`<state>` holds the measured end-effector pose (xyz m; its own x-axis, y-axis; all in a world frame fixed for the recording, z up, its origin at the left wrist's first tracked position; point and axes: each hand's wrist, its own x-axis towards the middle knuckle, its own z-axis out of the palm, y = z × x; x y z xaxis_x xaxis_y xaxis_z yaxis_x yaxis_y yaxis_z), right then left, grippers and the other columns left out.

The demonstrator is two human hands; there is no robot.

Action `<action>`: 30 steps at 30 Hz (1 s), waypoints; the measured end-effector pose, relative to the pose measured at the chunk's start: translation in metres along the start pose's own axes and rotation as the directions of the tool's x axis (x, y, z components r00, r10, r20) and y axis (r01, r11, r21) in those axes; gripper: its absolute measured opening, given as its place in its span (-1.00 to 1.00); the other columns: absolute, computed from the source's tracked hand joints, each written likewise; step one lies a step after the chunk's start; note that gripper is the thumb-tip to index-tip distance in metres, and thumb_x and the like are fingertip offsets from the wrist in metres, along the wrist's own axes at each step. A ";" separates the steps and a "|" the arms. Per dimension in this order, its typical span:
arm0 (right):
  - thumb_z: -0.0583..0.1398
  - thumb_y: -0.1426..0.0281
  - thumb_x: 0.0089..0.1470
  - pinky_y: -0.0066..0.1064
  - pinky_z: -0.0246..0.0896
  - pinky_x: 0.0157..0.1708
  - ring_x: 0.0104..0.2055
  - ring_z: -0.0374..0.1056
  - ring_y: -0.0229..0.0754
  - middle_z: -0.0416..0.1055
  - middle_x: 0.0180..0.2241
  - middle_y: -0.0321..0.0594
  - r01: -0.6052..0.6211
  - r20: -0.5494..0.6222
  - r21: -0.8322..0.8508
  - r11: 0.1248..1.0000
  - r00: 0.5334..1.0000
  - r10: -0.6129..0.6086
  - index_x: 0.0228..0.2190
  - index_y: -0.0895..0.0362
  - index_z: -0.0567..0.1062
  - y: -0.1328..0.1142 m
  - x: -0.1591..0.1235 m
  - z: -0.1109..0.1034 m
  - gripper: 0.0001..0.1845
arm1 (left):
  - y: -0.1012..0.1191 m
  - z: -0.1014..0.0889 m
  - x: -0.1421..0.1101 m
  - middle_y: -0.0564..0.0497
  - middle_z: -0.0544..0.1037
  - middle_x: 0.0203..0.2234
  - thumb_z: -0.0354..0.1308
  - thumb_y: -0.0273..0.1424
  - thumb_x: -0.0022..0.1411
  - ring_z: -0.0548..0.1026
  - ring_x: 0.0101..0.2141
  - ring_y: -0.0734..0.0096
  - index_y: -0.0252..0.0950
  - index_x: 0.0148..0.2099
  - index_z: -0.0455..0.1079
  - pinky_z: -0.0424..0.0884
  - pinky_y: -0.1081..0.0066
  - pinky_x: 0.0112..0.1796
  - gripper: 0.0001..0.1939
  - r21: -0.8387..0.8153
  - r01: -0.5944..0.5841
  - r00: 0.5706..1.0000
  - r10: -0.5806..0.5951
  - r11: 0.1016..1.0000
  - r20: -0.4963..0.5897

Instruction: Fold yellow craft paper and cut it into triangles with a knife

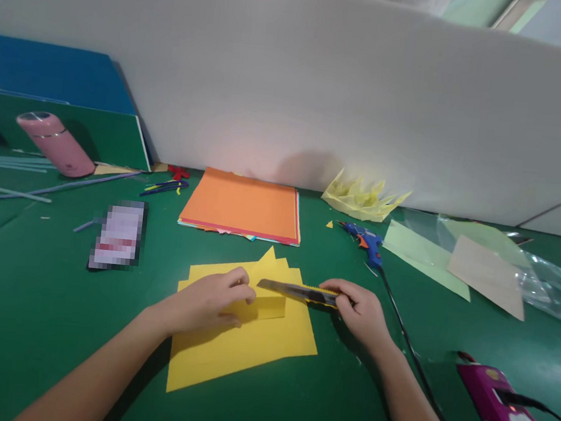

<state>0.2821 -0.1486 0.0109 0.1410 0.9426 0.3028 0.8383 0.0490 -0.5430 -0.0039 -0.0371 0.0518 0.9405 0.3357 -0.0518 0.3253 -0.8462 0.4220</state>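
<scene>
My right hand (360, 314) grips a yellow-and-black utility knife (322, 296), its blade pointing left above the yellow paper. Yellow paper sheets (241, 356) lie overlapped on the green table, with pointed corners at the far edge. A smaller folded piece of yellow paper (268, 307) rests over them, just below the blade. Curled fingers of my left hand (215, 297) close around the left end of this piece, thumb on the near side. The hand hides that end. Blade tip and left fingertips are close but apart.
Orange-topped paper stack (244, 204) and yellow paper crown (363, 199) stand by the wall. A blue glue gun (364, 238) trails its cord past my right arm. A purple power strip (509, 414) lies front right, a phone (118, 234) left, a pink bottle (61, 146) farther back.
</scene>
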 end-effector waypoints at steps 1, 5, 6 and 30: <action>-0.05 0.48 -0.07 -0.38 0.32 -0.42 -0.39 0.45 -0.15 0.55 -0.41 -0.23 0.006 0.038 -0.013 1.000 0.999 -0.005 -0.43 0.09 0.55 0.000 0.001 -0.001 -0.63 | 0.000 0.000 0.000 -0.01 0.31 -0.22 0.14 -0.46 0.13 0.35 -0.36 0.37 -0.23 -0.19 0.24 0.27 0.42 -0.39 -0.82 0.008 -0.012 1.000 0.012 1.000 -0.007; -0.05 0.48 0.04 -0.26 0.30 -0.27 -0.27 0.42 -0.10 0.54 -0.36 -0.17 0.126 0.097 -0.075 0.989 0.988 -0.119 -0.32 0.09 0.56 -0.007 0.003 -0.003 -0.61 | 0.000 0.000 0.000 -0.05 0.34 -0.18 0.17 -0.46 0.11 0.37 -0.24 0.28 -0.24 -0.19 0.27 0.33 0.34 -0.28 -0.80 0.019 -0.054 0.996 0.055 0.998 -0.067; -0.04 0.46 0.08 -0.21 0.28 -0.19 -0.20 0.40 -0.08 0.53 -0.28 -0.15 0.167 0.109 -0.092 0.982 0.982 -0.156 -0.25 0.09 0.55 -0.010 0.004 -0.003 -0.62 | 0.000 -0.001 0.000 -0.08 0.35 -0.15 0.19 -0.45 0.10 0.36 -0.16 0.21 -0.24 -0.19 0.29 0.32 0.27 -0.20 -0.80 0.033 -0.071 0.993 0.073 0.997 -0.091; -0.06 0.60 0.19 -0.03 0.09 -0.01 -0.09 0.31 -0.08 0.44 -0.10 -0.15 0.406 0.230 -0.141 0.903 0.900 -0.369 -0.07 -0.07 0.50 -0.023 0.006 0.012 -0.50 | -0.022 0.012 0.004 -0.05 0.41 0.08 -0.18 -0.57 0.32 0.31 0.10 0.28 -0.23 0.05 0.33 0.24 0.18 0.08 -0.62 0.026 -0.042 0.995 0.044 0.999 -0.086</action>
<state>0.2573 -0.1403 0.0160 -0.3039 0.9066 0.2928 0.8884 0.3807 -0.2565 -0.0063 -0.0225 0.0316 0.9419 0.3328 0.0449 0.2883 -0.8701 0.3998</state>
